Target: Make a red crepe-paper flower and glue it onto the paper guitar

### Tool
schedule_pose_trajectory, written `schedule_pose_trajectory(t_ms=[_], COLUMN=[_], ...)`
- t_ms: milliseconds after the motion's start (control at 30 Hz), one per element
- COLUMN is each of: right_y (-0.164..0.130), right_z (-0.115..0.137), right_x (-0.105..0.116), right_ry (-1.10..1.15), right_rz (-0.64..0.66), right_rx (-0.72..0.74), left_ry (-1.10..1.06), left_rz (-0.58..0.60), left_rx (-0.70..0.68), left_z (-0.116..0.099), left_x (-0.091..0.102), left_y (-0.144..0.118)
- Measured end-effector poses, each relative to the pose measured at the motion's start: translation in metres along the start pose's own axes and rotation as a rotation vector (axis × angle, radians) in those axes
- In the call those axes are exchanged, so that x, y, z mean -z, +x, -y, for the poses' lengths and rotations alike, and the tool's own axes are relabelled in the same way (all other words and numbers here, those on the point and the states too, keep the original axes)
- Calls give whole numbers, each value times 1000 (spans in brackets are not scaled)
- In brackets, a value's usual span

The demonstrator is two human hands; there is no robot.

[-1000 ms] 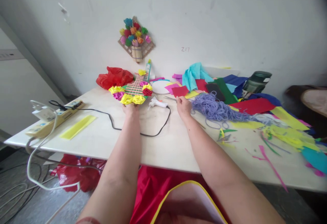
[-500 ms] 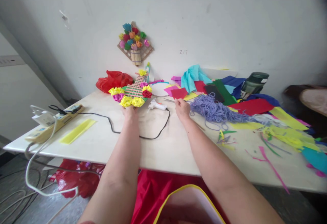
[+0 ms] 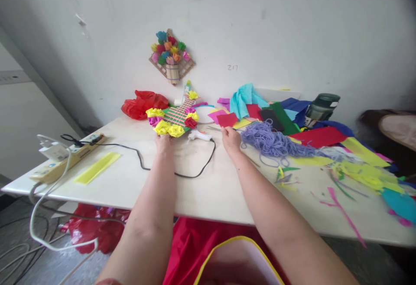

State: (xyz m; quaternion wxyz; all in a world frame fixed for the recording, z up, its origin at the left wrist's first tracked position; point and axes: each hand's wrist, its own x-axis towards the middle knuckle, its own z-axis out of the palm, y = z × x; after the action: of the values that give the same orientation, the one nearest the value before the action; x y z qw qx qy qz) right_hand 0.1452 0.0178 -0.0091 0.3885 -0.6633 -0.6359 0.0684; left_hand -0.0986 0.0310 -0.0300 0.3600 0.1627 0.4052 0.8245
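Observation:
My left hand is closed on the lower edge of a flower-trimmed craft panel, a lattice of thin sticks on a green backing. Yellow, magenta and red crepe-paper flowers ring its edge, and a yellow one tops its narrow end. The panel tilts to the right. Just right of it lies a white glue gun with a black cord. My right hand has its fingers pressed together beside a pair of scissors, whose blades point left. What those fingers hold, if anything, is hidden.
Purple yarn lies right of my right hand, among coloured paper sheets and scraps. A dark bottle stands behind. On the left are a power strip, yellow paper and a red plastic bag. A flower craft hangs on the wall.
The craft panel in my left hand has turned, its narrow top swinging to the right. My right hand has hardly moved from beside the scissors.

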Motion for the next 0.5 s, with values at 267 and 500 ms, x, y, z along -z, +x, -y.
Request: schedule_pose_trajectory(t_ms=[267,500], right_y=[-1,0], right_z=[1,-1], right_x=[2,-1], right_ry=[0,16], right_rz=[6,-9], right_rx=[-7,-13], left_ry=[19,16], left_rz=[25,17], left_rx=[23,37], left_z=[-2,-6], left_x=[0,-2], left_y=[0,-1])
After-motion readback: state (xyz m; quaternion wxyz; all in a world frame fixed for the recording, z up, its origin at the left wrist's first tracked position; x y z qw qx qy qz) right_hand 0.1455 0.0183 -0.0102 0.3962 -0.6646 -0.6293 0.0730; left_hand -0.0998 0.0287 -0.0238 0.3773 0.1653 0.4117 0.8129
